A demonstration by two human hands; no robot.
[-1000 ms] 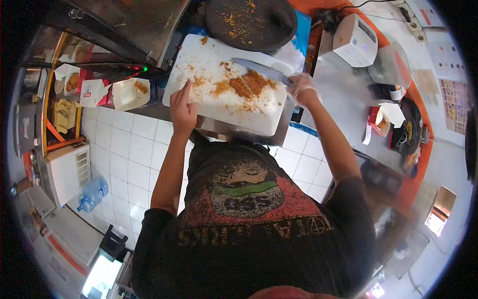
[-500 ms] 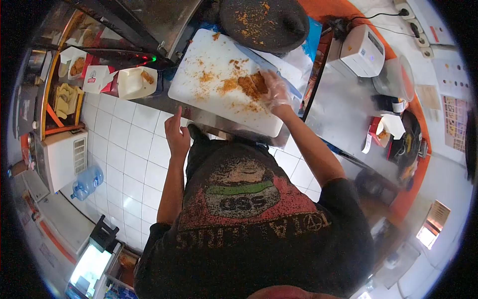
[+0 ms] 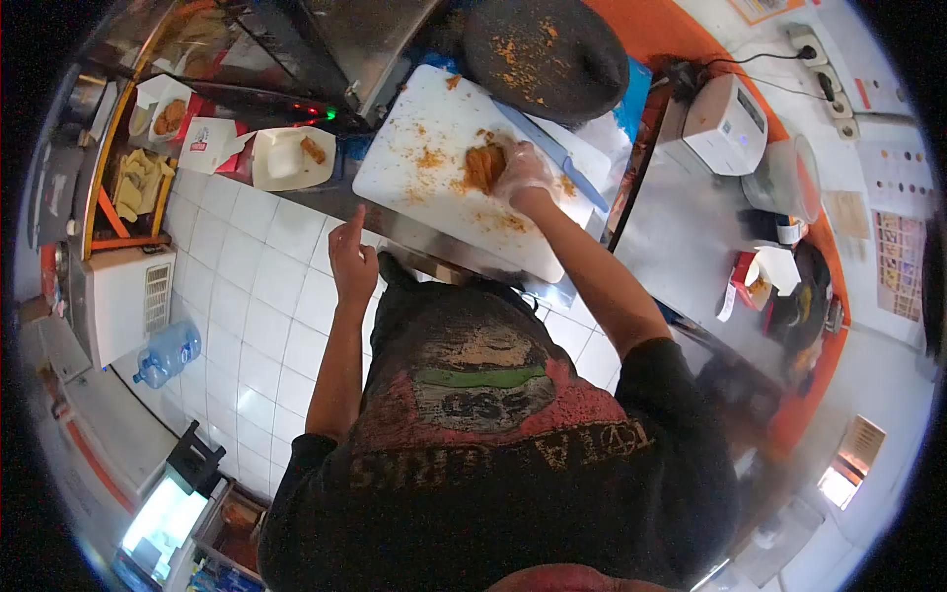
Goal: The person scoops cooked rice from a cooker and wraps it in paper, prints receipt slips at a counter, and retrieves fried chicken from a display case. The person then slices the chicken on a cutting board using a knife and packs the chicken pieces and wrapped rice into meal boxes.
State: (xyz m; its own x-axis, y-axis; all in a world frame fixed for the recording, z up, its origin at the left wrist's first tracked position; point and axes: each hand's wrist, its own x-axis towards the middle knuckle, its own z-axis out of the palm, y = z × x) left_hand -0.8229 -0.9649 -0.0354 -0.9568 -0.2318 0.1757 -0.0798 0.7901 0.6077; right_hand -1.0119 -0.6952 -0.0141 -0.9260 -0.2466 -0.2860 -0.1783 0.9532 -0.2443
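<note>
My right hand (image 3: 526, 170), in a clear plastic glove, is closed on the right side of a piece of fried chicken (image 3: 482, 168). The brown, crumbed chicken lies on a white cutting board (image 3: 395, 173) scattered with crumbs, and my fingers partly hide it. Beside that hand, on the board's right part, rests a knife with a blue handle (image 3: 586, 185). My bare left hand (image 3: 352, 261) hangs in front of the counter's edge, below the board. Its index finger is stretched out and the thumb stands apart; nothing is in it.
A dark stone mortar (image 3: 543, 59) with crumbs stands behind the board. Open food boxes, one a white box (image 3: 293, 158) with a fried piece, sit at left. A white printer (image 3: 725, 123) and another red-and-white box (image 3: 760, 281) are on the right counter. A water bottle (image 3: 168, 353) lies on the floor.
My right hand has moved slightly left, its fingers going from laid over the chicken to curled round it. The chicken looks more bunched, and the knife shows more. My left hand stays about the same.
</note>
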